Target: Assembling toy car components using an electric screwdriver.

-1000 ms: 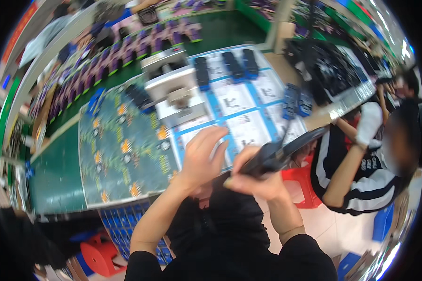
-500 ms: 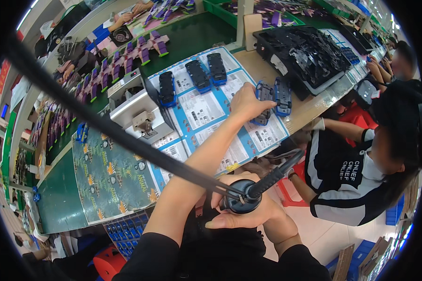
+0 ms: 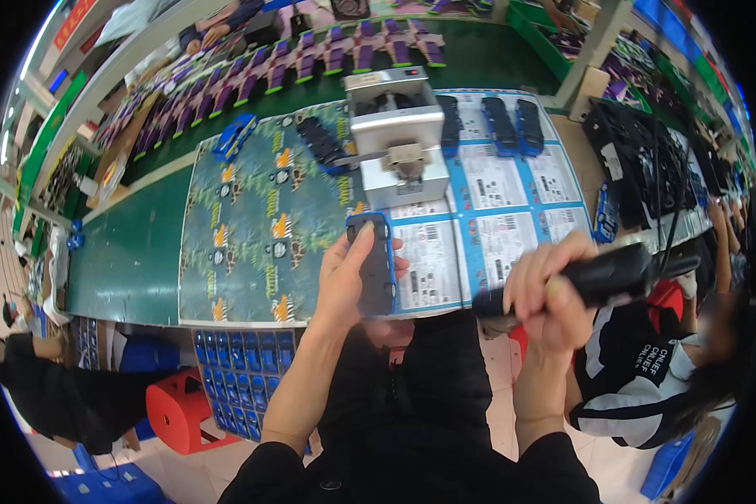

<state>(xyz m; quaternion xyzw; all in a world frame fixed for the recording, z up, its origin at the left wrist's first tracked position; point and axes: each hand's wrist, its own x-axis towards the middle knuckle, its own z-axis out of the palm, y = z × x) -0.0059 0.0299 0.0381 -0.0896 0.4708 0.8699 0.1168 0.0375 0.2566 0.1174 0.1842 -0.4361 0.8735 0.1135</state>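
Toy car (image 3: 375,273), blue along its edge and turned dark underside up, lies in the left hand (image 3: 344,273), just in front of the metal machine (image 3: 399,143). The left thumb presses on the underside and the fingertips show at the right edge, so the hand is closed around the car; whether the car also rests on the bench cannot be told. The right hand (image 3: 554,290), in front of the machine and to its right, grips a black tool (image 3: 609,275), blurred, so that which end is the working one is unclear. Compared with half a second earlier, when the left hand reaches to a pair of cars well to the right of the machine, that hand is now back in front of it with a car in its grasp, and a single blue car (image 3: 605,212) shows at the former place, beside the black tray (image 3: 603,139). Judged from this change, the fetching of a car is complete, while work on it with the tool appears not yet begun, since car and tool are apart. Three overturned cars (image 3: 500,126) stand to the right of the machine; another dark car (image 3: 321,144) lies just to its left.
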